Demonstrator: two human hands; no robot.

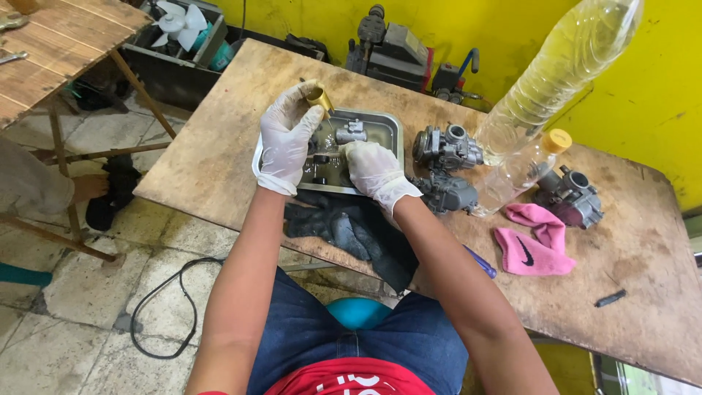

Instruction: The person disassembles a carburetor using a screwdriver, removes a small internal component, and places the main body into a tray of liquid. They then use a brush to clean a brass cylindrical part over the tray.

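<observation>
My left hand (287, 139) pinched a small brass cylinder (319, 97) just above the far-left corner of the metal tray (387, 126); my right hand (374, 170) reached down into the tray, fingers curled, though I could not tell on what; a grey carburettor body (351, 132) lay inside; best, I judged, to keep the cylinder over the tray so drips fell back in.

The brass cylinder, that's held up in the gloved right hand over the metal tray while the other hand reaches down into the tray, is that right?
Not quite: the brass cylinder is in the gloved left hand, not the right. The right hand is the one reaching down into the metal tray. The head view shows this; the rest stands.
</observation>
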